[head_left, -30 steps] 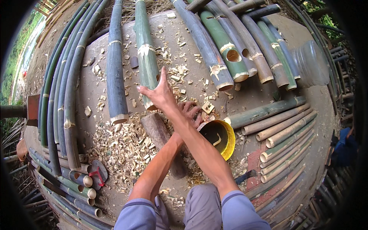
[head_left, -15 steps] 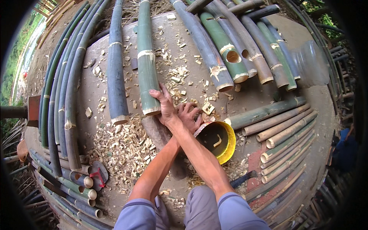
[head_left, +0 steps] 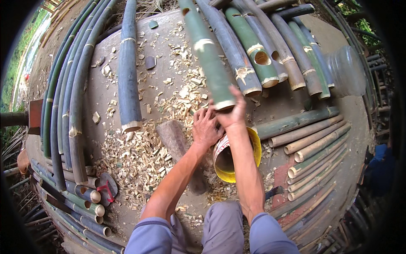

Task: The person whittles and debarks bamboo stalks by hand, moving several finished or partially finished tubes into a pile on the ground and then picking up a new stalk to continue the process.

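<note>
A green bamboo pole (head_left: 213,70), slightly smeared by motion, slants across the upper middle with a hole near its far end. My right hand (head_left: 233,111) is closed round its near cut end. Just left of it, my left hand (head_left: 206,128) is closed, fingers curled, beside the pole's end and a bucket. What lies under those fingers is hidden. The tilted bucket (head_left: 257,146) has a yellow rim and sits partly behind my right forearm. A rough wooden block (head_left: 172,137) lies on the ground to the left of the bucket.
Pale wood chips (head_left: 131,165) litter the ground. A dark bamboo pole (head_left: 129,80) lies at left centre. Farther right is a green pole with a round hole (head_left: 253,51) among several others. Short bamboo lengths (head_left: 315,146) lie at right; more poles (head_left: 84,80) line the left.
My right hand has swung the near end of the green pole to the right. My forearms were crossed and are now apart. The bucket has tilted differently, and my left hand has shifted slightly.
</note>
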Motion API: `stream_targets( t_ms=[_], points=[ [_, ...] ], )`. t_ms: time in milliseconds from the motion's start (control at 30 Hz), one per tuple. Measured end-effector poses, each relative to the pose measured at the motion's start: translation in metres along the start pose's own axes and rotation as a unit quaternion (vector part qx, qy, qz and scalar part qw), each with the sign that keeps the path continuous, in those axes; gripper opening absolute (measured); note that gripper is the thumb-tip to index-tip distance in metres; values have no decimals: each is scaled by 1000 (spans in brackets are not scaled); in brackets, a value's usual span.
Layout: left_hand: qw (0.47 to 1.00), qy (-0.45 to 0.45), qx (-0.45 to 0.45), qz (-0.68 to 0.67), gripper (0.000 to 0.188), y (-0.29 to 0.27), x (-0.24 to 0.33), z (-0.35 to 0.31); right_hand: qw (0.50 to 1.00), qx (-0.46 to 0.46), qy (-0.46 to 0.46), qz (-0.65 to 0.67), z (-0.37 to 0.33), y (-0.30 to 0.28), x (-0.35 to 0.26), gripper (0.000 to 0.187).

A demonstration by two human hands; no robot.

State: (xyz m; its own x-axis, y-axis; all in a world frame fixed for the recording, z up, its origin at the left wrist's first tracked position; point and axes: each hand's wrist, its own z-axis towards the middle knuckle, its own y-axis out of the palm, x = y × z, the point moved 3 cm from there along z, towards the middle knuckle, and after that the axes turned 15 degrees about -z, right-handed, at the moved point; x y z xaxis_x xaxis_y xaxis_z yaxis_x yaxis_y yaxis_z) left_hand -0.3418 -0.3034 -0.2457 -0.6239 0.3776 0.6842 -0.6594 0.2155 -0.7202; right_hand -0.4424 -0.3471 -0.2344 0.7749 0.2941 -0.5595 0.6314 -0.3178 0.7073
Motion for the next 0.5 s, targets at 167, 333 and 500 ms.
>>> stream_targets(
  t_ms=[167,333,500],
  points=[
    [999,-2,33,-32,30,-8,-6,-3,986,111,-55,111,-14,10,-6,40],
    [999,-1,31,-38,32,-9,-1,-1,986,150,-54,40,-11,6,-4,39],
    [999,9,36,-23,36,-8,-1,-2,986,162,-43,4,-11,6,-6,40]
  ],
)
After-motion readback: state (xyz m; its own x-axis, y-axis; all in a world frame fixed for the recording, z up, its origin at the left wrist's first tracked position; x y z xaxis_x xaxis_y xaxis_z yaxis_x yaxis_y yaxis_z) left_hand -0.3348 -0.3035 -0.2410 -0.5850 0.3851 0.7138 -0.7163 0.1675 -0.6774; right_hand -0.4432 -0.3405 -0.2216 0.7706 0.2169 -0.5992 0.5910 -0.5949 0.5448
